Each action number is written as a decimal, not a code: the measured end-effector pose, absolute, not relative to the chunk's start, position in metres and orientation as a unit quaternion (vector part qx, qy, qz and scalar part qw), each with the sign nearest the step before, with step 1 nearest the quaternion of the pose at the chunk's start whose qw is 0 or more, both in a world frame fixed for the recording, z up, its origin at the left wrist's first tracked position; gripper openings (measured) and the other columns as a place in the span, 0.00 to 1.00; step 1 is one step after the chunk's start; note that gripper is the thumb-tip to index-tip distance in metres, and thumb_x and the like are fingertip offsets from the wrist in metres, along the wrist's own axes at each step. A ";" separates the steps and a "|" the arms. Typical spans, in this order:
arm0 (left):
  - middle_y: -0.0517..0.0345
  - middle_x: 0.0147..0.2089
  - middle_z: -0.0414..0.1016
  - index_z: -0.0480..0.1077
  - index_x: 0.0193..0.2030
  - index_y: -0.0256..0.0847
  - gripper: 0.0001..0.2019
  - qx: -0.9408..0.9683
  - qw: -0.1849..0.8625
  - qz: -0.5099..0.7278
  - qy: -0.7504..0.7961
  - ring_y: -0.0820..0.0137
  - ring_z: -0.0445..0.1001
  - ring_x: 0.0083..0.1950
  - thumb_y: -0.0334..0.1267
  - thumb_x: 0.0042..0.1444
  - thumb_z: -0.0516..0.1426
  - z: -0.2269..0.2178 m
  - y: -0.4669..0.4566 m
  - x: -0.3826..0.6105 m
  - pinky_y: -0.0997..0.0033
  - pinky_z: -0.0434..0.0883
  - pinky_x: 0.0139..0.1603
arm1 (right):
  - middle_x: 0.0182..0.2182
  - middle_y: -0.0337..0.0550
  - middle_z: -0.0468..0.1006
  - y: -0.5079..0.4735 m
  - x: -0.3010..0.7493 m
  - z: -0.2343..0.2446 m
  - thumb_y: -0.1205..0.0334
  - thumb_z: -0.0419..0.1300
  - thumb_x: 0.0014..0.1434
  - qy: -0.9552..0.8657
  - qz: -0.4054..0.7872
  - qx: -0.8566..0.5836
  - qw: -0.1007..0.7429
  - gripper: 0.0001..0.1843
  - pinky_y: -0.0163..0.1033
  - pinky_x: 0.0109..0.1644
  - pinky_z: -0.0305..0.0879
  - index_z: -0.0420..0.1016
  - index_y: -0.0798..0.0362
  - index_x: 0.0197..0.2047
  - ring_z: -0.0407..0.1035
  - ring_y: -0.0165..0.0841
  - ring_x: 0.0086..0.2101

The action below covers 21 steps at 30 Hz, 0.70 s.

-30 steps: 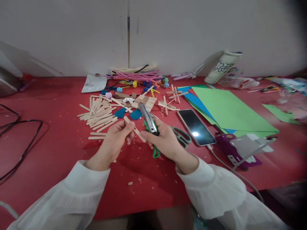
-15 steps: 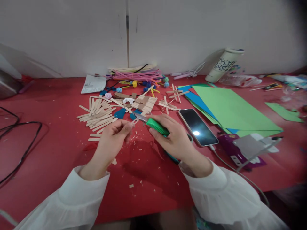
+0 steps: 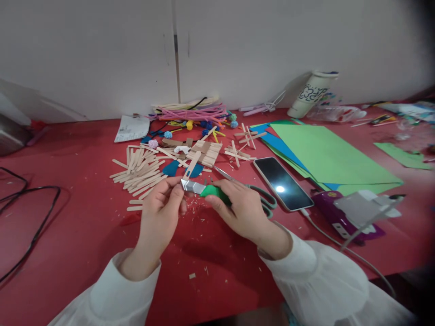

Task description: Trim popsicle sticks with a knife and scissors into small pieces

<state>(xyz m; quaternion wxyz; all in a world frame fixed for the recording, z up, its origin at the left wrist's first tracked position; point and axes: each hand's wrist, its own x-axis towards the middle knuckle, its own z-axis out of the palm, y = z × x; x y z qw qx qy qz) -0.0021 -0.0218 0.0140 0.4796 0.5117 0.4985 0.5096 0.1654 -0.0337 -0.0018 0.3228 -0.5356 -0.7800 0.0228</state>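
Note:
Between thumb and fingers, my left hand (image 3: 163,208) pinches the lower end of a wooden craft stick (image 3: 192,165), which points up and away and has a slot cut in it. My right hand (image 3: 239,206) is wrapped round the green handle of a utility knife (image 3: 215,193). The knife's metal blade end reaches left to the stick, close to my left fingertips. Beneath and beside my right hand lie scissors (image 3: 265,197) with grey-green handles, partly covered. Small wood shavings are scattered on the red table (image 3: 217,290) under both hands.
Loose craft sticks (image 3: 139,170) are heaped left of centre. Joined sticks (image 3: 208,153) and pipe cleaners (image 3: 193,112) lie behind. To the right are a phone (image 3: 283,183), coloured paper (image 3: 333,156), a purple power strip (image 3: 340,217) and a tumbler (image 3: 311,95).
The craft stick now points up and away, showing more of its length. The knife blade has shifted left and slightly down towards my left fingertips. More of the scissors shows.

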 end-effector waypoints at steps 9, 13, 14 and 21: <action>0.65 0.20 0.69 0.69 0.36 0.38 0.05 0.498 0.464 0.526 0.510 0.82 0.60 0.17 0.35 0.54 0.54 0.010 -0.019 0.001 0.83 0.60 0.17 | 0.27 0.44 0.78 -0.031 0.166 -0.005 0.43 0.43 0.63 -0.778 -0.014 -0.531 0.336 0.27 0.36 0.28 0.58 0.72 0.56 0.37 0.73 0.34 0.28; 0.65 0.20 0.70 0.68 0.35 0.37 0.04 0.499 0.441 0.526 0.529 0.82 0.61 0.16 0.34 0.54 0.54 0.011 -0.019 0.002 0.83 0.62 0.18 | 0.29 0.45 0.79 -0.031 0.166 -0.008 0.43 0.43 0.63 -0.773 -0.035 -0.533 0.341 0.27 0.35 0.29 0.59 0.72 0.55 0.37 0.73 0.33 0.29; 0.65 0.20 0.70 0.68 0.35 0.37 0.04 0.498 0.438 0.525 0.533 0.82 0.61 0.16 0.34 0.53 0.54 0.011 -0.019 0.002 0.83 0.62 0.18 | 0.30 0.45 0.80 -0.032 0.165 -0.009 0.43 0.43 0.63 -0.773 -0.039 -0.533 0.343 0.27 0.35 0.29 0.59 0.72 0.55 0.37 0.73 0.33 0.29; 0.63 0.20 0.71 0.70 0.35 0.36 0.06 0.493 0.434 0.521 0.545 0.82 0.61 0.16 0.35 0.52 0.55 0.010 -0.017 0.001 0.82 0.61 0.17 | 0.28 0.44 0.79 -0.032 0.165 -0.009 0.44 0.45 0.63 -0.770 -0.025 -0.530 0.355 0.25 0.35 0.29 0.59 0.72 0.56 0.37 0.74 0.33 0.29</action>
